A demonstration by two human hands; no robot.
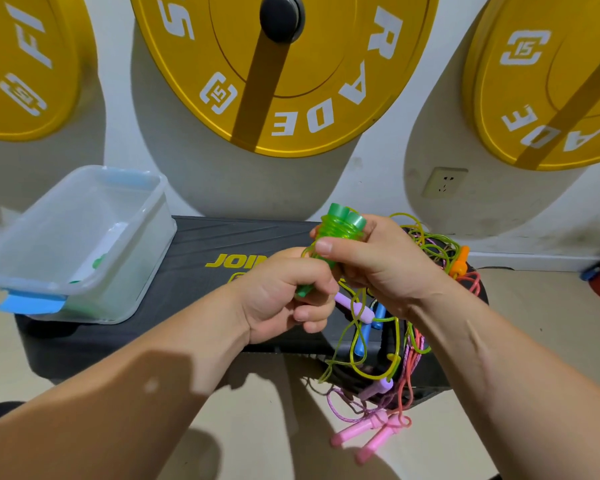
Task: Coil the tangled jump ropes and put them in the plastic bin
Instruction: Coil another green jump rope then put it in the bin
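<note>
Partly behind curled fingers (302,268), green handles (329,230).

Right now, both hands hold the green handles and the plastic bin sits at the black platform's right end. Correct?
No. The head view shows the plastic bin on the left end of the black platform; left hand and right hand do hold the green handles.

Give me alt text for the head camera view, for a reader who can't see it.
The left hand and right hand grip a green rope, cord wound round its paired handles, above a black step. A clear bin sits on the step's left end; more tangled ropes spill off its right. Yellow plates hang on the wall.
</note>
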